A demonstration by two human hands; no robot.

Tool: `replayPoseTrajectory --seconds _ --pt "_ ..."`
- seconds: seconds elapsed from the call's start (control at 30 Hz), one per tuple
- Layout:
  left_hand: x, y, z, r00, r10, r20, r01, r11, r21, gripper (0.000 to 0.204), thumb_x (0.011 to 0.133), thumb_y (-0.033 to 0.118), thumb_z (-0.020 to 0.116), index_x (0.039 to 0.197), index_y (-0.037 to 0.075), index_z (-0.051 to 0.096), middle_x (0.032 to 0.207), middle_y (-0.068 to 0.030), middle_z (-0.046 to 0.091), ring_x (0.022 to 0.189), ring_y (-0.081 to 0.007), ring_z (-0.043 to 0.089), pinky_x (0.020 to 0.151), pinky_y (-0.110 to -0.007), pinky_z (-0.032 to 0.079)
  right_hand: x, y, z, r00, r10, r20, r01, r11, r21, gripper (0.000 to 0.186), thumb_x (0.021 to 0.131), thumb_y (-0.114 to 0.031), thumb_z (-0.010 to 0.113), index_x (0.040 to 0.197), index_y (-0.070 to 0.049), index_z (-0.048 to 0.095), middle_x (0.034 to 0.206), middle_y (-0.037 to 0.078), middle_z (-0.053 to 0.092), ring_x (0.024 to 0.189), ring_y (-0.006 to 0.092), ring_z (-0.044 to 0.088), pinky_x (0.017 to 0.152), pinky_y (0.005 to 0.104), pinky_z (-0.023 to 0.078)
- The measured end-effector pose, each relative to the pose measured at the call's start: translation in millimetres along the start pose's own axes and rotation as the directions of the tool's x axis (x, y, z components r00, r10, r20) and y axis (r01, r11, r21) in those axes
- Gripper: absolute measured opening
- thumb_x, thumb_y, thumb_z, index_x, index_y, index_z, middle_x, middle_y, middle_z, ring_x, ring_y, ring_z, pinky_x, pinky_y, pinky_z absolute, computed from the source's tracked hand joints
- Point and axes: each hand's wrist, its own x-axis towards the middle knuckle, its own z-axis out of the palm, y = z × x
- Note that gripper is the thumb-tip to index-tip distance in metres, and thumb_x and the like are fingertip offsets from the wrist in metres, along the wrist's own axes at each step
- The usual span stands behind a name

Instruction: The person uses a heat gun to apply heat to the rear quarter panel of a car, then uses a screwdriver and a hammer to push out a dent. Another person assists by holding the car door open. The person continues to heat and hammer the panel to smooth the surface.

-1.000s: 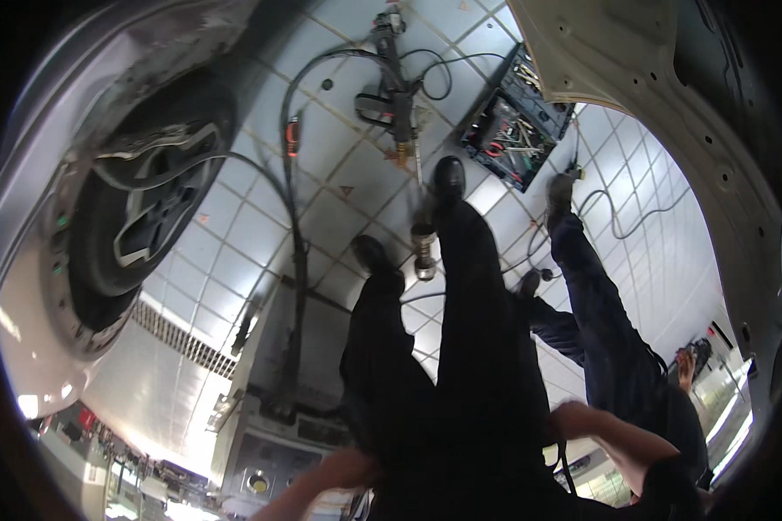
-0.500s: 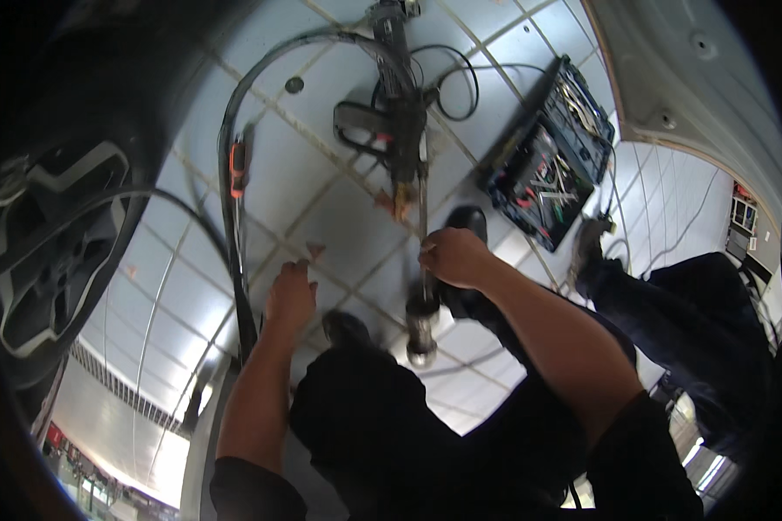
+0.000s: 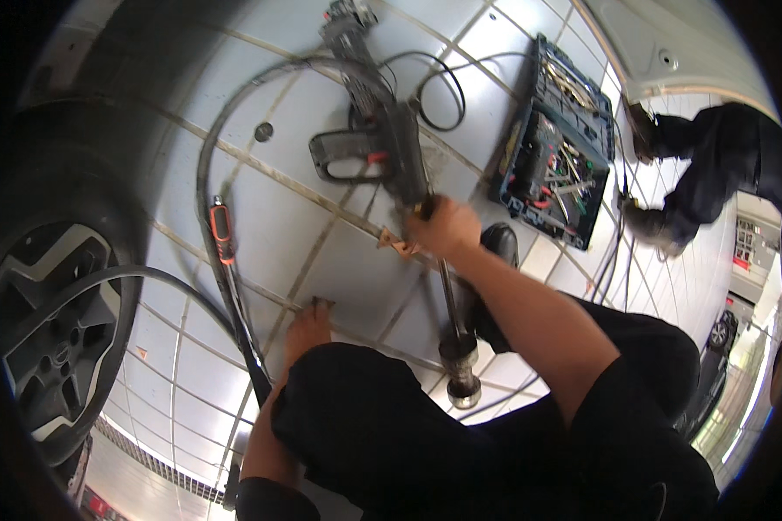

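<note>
A dark gun-shaped power tool (image 3: 400,148) with a looped handle and red trigger lies ahead of me. My right hand (image 3: 447,227) is closed around its front end, hiding the brass-coloured tip. From under this hand a metal rod (image 3: 447,295) runs toward me, ending in a thick worn metal cylinder (image 3: 460,369). Low at the floor, my left hand (image 3: 308,328) has its fingertips pinched at a small brown triangular piece (image 3: 323,304); my knee partly covers that forearm. Another brown piece (image 3: 395,243) lies just left of my right hand.
An orange-and-black handled tool (image 3: 222,227) lies inside the curve of a thick black hose (image 3: 207,148). At right sits an open toolbox (image 3: 556,165) full of hand tools. Beyond it stands another person's leg (image 3: 699,165). A car wheel (image 3: 61,330) is at left.
My right hand has shifted from the rod to the tool's front end. My left hand has reached the brown piece on the floor. The view has turned, and the other person's legs appear farther off.
</note>
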Motion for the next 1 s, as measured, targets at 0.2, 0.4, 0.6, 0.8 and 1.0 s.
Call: replayPoseTrajectory --seconds 0.2,0.4,0.6,0.8,1.0 --pt "14.9 -11.1 10.8 0.97 0.108 -0.219 -0.115 0.993 -0.02 0.025 0.086 0.021 0.056 0.108 0.011 0.051 0.094 -0.0127 0.056 0.087 -0.0319 0.06 0.067 -0.043 0.053 67.2 32.8 -54.6 0.825 -0.32 -0.466 0.276 0.948 -0.161 0.032 0.077 -0.026 0.064 0.105 -0.01 0.064 0.099 0.015 0.064 0.094 0.034 0.061 0.082 0.0415 0.05" --pt "24.1 -10.0 11.4 0.995 -0.054 -0.079 0.042 0.988 -0.151 0.024 0.089 0.024 0.054 0.111 0.015 0.051 0.099 -0.0108 0.058 0.088 -0.0322 0.061 0.069 -0.045 0.051 58.6 37.3 -24.2 0.852 -0.276 -0.444 0.367 0.921 0.132 0.032 0.077 -0.022 0.063 0.105 -0.007 0.065 0.099 0.019 0.065 0.095 0.0353 0.062 0.084 0.0418 0.049" --pt "45.1 19.1 -33.4 0.985 0.111 -0.135 -0.14 0.965 -0.222 0.025 0.086 0.025 0.06 0.108 0.016 0.055 0.1 -0.0094 0.058 0.094 -0.0306 0.059 0.072 -0.043 0.051 76.1 96.8 -54.2 0.887 -0.058 -0.458 0.159 0.97 0.184 0.025 0.078 -0.022 0.059 0.096 -0.008 0.068 0.094 0.019 0.067 0.09 0.0363 0.064 0.082 0.0428 0.05" --pt "109.5 97.0 -59.4 0.613 0.602 -0.512 -0.647 0.754 0.112 0.022 0.081 0.014 0.062 0.102 0.005 0.061 0.116 -0.0115 0.055 0.113 -0.0273 0.051 0.09 -0.037 0.048 101.8 103.9 -63.8 0.744 -0.512 -0.429 0.404 0.857 -0.32 0.024 0.077 -0.013 0.057 0.1 -0.007 0.065 0.093 0.018 0.064 0.088 0.0359 0.063 0.081 0.0436 0.051" --pt "119.1 102.2 -34.8 0.619 0.65 -0.441 -0.648 0.74 0.181 0.028 0.085 0.017 0.052 0.107 0.002 0.061 0.126 -0.0142 0.054 0.125 -0.0297 0.043 0.105 -0.039 0.037 154.4 88.2 -65.2 0.856 -0.439 -0.274 0.238 0.805 -0.544 0.044 0.08 -0.002 0.053 0.123 0.0 0.045 0.122 0.022 0.05 0.107 0.0386 0.056 0.088 0.0401 0.049"
